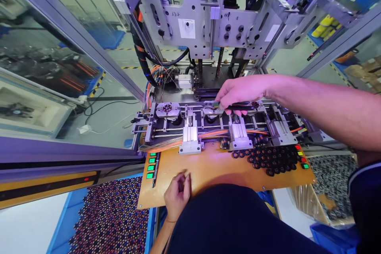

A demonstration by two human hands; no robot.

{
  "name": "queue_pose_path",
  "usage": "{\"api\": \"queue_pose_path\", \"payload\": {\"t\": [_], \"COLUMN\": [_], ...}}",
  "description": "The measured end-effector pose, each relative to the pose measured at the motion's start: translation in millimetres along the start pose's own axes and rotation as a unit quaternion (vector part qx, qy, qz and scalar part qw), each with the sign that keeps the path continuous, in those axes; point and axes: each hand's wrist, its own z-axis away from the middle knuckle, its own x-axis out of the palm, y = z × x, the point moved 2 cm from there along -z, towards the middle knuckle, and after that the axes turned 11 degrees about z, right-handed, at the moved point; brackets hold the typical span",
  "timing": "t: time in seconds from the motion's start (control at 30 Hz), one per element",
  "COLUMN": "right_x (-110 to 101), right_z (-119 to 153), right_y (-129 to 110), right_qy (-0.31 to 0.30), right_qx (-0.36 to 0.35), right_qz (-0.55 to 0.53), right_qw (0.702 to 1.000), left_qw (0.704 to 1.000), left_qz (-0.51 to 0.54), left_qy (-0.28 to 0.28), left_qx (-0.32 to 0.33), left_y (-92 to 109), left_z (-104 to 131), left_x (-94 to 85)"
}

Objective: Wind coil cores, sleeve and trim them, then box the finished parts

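Note:
My right hand [238, 93] reaches over the machine's fixture row and grips a slim black-handled tool [241, 106]. The tool's narrow end points left, close above the middle fixture [212, 111]; its exact kind is hard to make out. Left of that, another fixture [168, 110] holds a round black part with a reddish centre [167, 108]. My left hand [177, 192] rests at the front edge of the orange-brown work board [202, 166], fingers curled in, with nothing visible in them.
Many small black ring parts [268, 158] lie on the board's right side. Green buttons [151, 168] and a pen [155, 170] are at its left. A blue bin [67, 210] full of small parts stands lower left. Above hangs a metal plate assembly [193, 8].

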Motion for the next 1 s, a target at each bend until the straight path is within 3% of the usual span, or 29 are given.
{"api": "queue_pose_path", "payload": {"t": [0.07,0.13,0.3,0.4,0.53,1.0], "right_x": [-9.0,-23.9,-51.3,-48.9,-38.2,-31.7], "right_z": [16.7,35.1,66.6,73.6,74.9,60.1], "right_y": [1.2,11.2,64.1,91.8,111.7,129.3], "right_qy": [0.032,0.045,-0.025,-0.043,-0.053,-0.062], "right_qx": [-0.066,-0.089,0.033,0.099,0.131,0.135], "right_qz": [-0.023,-0.026,0.055,0.059,0.045,0.025], "right_qw": [0.997,0.995,0.998,0.992,0.989,0.989], "left_qw": [1.0,1.0,1.0,1.0,1.0,0.998], "left_qz": [-0.002,-0.005,-0.007,-0.012,-0.021,-0.044], "left_qy": [0.0,0.0,0.006,0.009,-0.001,0.006], "left_qx": [0.0,0.0,0.008,0.001,-0.016,-0.038], "left_y": [0.3,0.1,0.2,4.0,9.5,4.3], "left_z": [-0.2,-0.3,-1.5,-3.6,-6.2,-3.3], "left_x": [-0.1,-0.1,-0.3,-0.6,-0.5,1.1]}}
